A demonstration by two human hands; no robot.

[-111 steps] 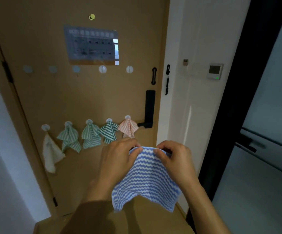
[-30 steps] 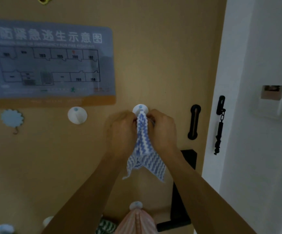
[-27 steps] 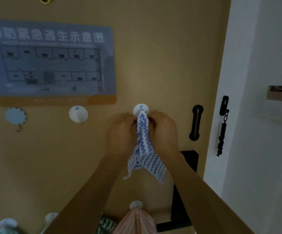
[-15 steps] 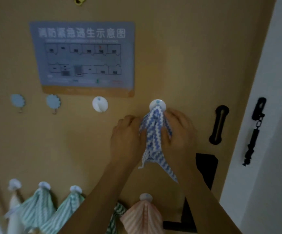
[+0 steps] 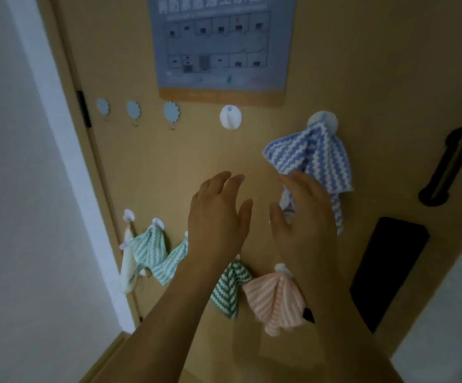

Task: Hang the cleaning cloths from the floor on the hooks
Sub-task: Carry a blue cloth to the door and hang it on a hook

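Behind the spread right hand [image 5: 304, 217], the blue cloth's [image 5: 310, 156] lower edge hides.

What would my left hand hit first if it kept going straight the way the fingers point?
Probably bare door: the left hand points up past the white hook, though depth is unclear.

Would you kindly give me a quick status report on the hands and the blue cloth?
Left hand open, right hand open. Blue cloth on white hook. Nothing in the way.
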